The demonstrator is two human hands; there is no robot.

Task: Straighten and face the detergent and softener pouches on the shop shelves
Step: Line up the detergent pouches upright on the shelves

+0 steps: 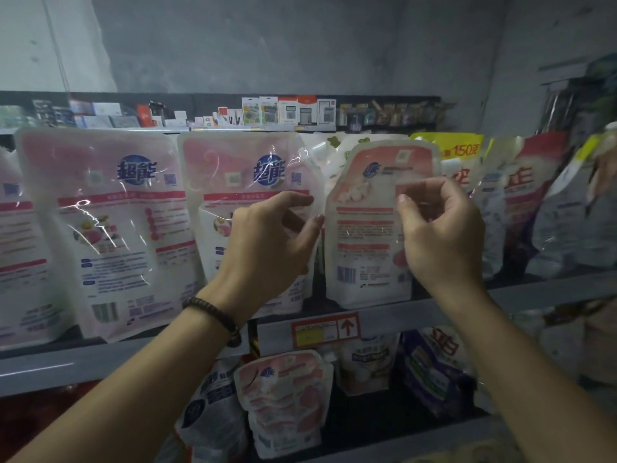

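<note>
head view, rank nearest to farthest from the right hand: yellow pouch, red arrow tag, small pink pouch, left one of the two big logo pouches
1. Small pink pouch: directly behind the right hand, overlapped by it.
2. Yellow pouch: just above the hand.
3. Red arrow tag: lower, to the left.
4. Left logo pouch: far to the left.

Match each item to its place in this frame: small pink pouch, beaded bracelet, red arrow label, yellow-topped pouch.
Items: 1 small pink pouch; 2 beaded bracelet; 3 red arrow label; 4 yellow-topped pouch.
Places: A on the shelf edge; B just right of the small pouch; C on the left wrist; D upright between left hand and right hand.
Pairs: 1-D; 2-C; 3-A; 4-B.
</note>
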